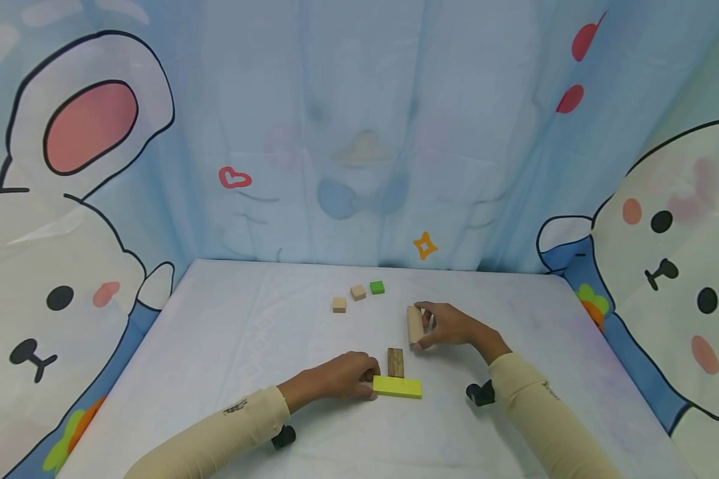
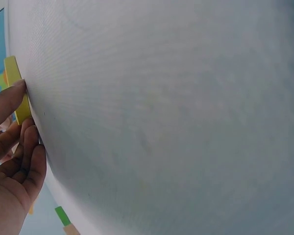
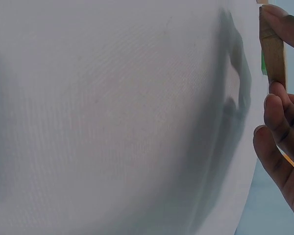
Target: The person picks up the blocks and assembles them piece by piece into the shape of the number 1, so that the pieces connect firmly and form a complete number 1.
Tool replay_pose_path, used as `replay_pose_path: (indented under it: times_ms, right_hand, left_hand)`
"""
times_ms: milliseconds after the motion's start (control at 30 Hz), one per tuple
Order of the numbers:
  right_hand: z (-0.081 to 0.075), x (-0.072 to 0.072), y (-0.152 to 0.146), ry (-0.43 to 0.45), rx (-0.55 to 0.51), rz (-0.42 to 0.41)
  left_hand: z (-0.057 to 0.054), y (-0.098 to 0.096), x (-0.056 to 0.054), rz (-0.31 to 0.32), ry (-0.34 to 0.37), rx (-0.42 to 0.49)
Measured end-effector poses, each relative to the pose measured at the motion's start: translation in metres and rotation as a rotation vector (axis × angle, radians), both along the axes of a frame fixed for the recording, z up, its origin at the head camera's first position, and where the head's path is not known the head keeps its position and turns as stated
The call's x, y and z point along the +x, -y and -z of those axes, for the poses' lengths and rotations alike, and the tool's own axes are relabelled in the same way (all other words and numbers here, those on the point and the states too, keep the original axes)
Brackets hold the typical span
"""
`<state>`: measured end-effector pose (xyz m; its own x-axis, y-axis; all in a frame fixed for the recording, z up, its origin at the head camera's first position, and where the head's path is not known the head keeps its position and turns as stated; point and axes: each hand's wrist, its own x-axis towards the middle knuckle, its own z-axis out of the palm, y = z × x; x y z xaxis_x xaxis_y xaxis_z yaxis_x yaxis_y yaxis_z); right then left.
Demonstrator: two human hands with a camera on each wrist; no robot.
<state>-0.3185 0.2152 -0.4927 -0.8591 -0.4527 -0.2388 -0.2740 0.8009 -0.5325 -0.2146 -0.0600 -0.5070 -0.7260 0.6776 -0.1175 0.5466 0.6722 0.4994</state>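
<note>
Near edge: two pale sleeves, left sleeve (image 1: 216, 432) and right sleeve (image 1: 554, 412), reach in over the white worktop (image 1: 365, 442). A small dark fitting sits under each cuff.

Left hand (image 1: 341, 378): pinching the left end of the yellow block (image 1: 397, 387) between thumb and fingers. Block is long and flat-sided, its length running left to right, nearest of all the blocks. In the left wrist view the thumb lies against its face.

Directly beyond it, the brown block (image 1: 395, 362), grained, its length running near to far, its near end at the far side of the yellow one. Cannot tell whether the two touch.

Farther and to the right, right hand (image 1: 452, 326): thumb at the near end, fingertip at the far end, pinching the pale wooden block (image 1: 415, 327) lengthwise. Cannot tell whether that block bears on the worktop.

Farther still, left of the right hand, a loose slanting row: nearer small cube (image 1: 339, 305), plain wood; farther small cube (image 1: 357, 292), same tone; green block (image 1: 377, 287) farthest and rightmost, just beside the latter.

Behind the far edge, a blue curtain (image 1: 365, 86) with a red heart outline (image 1: 235, 177) and an orange star (image 1: 425, 245).
</note>
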Motion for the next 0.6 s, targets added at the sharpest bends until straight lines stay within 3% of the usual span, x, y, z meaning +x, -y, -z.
replay_pose_path:
  times_ms: [600]
  right_hand:
    - [-0.007, 0.005, 0.012, -0.017, -0.032, -0.014]
  left_hand:
    - [0.000, 0.001, -0.001, 0.005, 0.004, 0.003]
